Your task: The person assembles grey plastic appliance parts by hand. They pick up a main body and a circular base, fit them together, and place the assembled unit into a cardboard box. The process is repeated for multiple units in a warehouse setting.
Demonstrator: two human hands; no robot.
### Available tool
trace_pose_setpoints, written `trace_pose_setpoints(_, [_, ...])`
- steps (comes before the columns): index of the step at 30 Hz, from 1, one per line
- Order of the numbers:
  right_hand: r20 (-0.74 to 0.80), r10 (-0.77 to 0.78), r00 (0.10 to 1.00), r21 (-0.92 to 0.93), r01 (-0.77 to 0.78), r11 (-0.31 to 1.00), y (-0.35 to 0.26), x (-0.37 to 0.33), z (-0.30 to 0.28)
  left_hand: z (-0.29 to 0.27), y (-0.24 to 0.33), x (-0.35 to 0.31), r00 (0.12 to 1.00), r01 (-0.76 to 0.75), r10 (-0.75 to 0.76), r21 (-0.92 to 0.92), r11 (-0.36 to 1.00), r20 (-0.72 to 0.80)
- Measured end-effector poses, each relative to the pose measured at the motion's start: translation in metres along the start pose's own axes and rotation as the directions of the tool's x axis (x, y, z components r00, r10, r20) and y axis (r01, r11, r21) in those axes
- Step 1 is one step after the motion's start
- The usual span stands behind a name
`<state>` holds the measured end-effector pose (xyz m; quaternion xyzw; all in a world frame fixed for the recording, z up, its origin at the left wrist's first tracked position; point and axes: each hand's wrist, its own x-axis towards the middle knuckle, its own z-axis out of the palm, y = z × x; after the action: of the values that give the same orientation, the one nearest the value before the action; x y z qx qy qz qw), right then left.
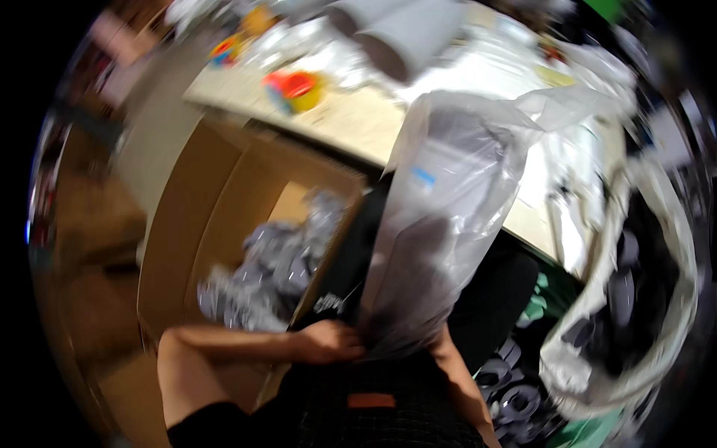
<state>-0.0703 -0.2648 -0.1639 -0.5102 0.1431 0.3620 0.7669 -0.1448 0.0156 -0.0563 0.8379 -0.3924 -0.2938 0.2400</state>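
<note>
A large translucent plastic bag stands tilted in front of me, its near end against my lap and its loose top spreading over the table. Inside it shows something long and pale grey with a small blue mark; its exact kind is blurred. My left hand is closed at the bag's near left edge, gripping the plastic. On the other side, my right hand is against the near right edge, its fingers hidden by the bag. Left of the bag, an open cardboard box holds several grey pieces in clear wrapping.
A pale table crosses ahead, bearing large grey tubes, rolls of coloured tape and white plastic sheeting. At right stands an open white sack of dark grey parts. More dark ring-shaped parts lie beside green plastic below.
</note>
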Motion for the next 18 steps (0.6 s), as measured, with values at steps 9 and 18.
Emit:
trace_pose_setpoints(9, [0.576,0.179,0.798,-0.690,0.356,0.630,-0.120,0.066,0.233,-0.041,0.028,-0.015,0.733,0.379,-0.159,0.204,0.903,-0.662])
trace_pose_setpoints(18, [0.534,0.066,0.843,-0.180,0.036,0.983,-0.101,0.052,0.208,0.049,-0.223,-0.382,-0.312,-0.881,-0.893,-0.255,0.400,-0.324])
